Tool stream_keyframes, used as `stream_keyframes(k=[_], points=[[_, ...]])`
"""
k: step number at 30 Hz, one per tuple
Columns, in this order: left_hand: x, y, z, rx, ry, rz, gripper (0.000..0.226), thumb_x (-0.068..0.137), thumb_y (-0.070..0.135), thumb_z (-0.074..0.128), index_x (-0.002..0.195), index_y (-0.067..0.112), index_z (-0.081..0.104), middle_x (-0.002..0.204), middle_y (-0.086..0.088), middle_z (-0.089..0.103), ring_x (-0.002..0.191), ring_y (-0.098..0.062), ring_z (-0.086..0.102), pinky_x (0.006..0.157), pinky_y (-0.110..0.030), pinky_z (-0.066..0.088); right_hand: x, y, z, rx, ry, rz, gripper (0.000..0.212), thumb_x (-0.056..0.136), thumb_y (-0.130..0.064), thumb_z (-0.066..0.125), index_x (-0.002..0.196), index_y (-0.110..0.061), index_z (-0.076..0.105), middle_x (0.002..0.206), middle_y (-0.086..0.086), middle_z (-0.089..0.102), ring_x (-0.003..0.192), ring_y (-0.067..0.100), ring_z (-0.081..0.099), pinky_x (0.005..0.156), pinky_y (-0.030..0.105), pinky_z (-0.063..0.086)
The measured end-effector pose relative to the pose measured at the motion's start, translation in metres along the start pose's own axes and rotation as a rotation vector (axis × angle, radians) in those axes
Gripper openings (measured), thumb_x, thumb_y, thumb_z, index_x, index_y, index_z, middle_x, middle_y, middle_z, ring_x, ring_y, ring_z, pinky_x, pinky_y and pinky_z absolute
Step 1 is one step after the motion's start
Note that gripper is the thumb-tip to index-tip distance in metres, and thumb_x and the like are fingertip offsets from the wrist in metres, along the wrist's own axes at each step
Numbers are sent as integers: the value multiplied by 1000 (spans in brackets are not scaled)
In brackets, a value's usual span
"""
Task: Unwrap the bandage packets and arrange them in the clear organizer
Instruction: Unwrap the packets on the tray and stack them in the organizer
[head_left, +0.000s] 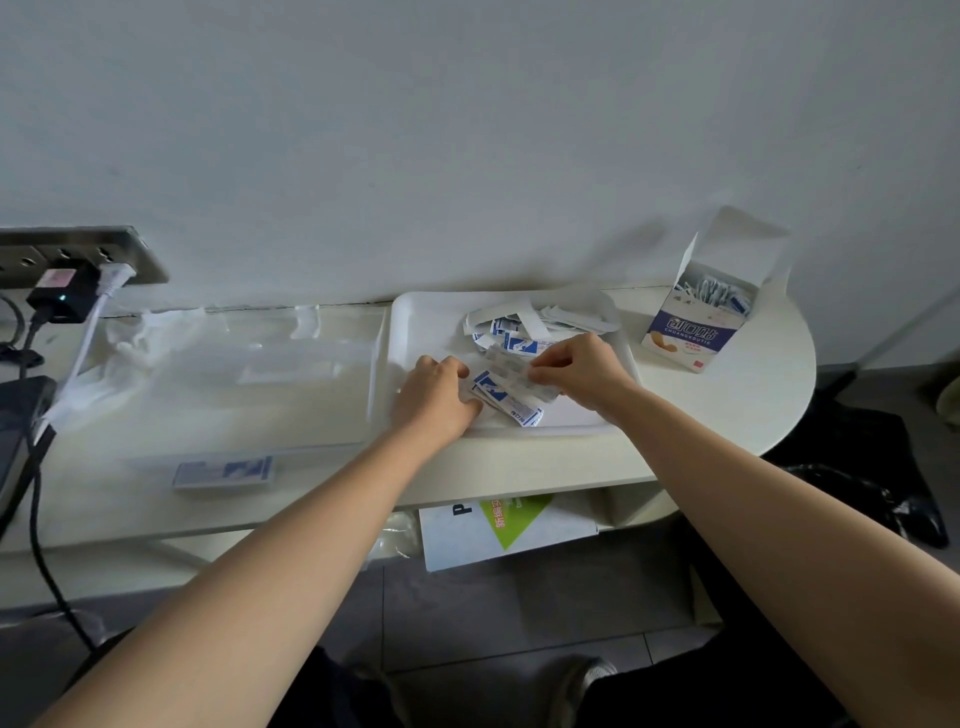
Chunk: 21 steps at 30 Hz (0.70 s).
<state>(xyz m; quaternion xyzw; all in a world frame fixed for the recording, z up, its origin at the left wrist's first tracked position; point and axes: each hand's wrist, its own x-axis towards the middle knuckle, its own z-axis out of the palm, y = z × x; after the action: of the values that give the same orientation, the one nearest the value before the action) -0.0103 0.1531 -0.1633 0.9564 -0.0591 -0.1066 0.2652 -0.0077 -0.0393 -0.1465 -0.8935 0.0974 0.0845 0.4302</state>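
**Bandage packets in the white tray**

Bandage packets (506, 400) lie in a small heap in the white tray (415, 322), right under your hands. Your left hand (436, 397) rests on the near left of the heap, fingers curled down onto the packets. Your right hand (576, 369) pinches one thin strip (506, 361) between thumb and fingertips, just above the heap. Torn paper wrappers (540, 317) are piled at the back of the tray.

The clear organizer (234, 374) sits just left of the tray. It is see-through and hard to make out, so you cannot tell what is in its parts. One blue and white packet (223, 472) lies at its near edge. The box (701, 306) stands open to the right of the tray, with more packets poking up inside.

All of this is on a pale table (727, 405) with a rounded right end, pushed against a plain wall (467, 130). A white crumpled sheet (135, 343) lies at the far left. A wall socket (78, 254) holds a black plug and a white plug. Papers (498, 530) sit on a shelf under the table, above a gray tile floor (519, 613).

Count: one tray, one organizer, one box, two hands, two plugs.
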Motion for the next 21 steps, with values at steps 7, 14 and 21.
stream_keyframes(k=[7,14,21], points=[[0,3,-2,-2,71,62,38,86,29,64,124,24,57,122,-10,47,113,-27,51,94,-34,45,-2,0,-11,6,-15,43,11,83,-20,73,91,-14,74,80,1,68,56,6,48,49,15,40],[5,16,2,90,39,152,44,84,23,65,127,31,56,121,-9,42,116,-26,43,92,-33,44,-6,11,-31,-498,-11,69,12,76,-14,72,87,-16,75,77,-3,66,70,13,59,51,21,40],[6,14,6,134,9,154,41,83,22,66,122,30,58,121,-8,40,117,-25,42,94,-32,43,-12,-7,-23,-740,73,-167,20,85,-31,67,97,-15,65,95,-4,58,85,16,56,69,28,47]])
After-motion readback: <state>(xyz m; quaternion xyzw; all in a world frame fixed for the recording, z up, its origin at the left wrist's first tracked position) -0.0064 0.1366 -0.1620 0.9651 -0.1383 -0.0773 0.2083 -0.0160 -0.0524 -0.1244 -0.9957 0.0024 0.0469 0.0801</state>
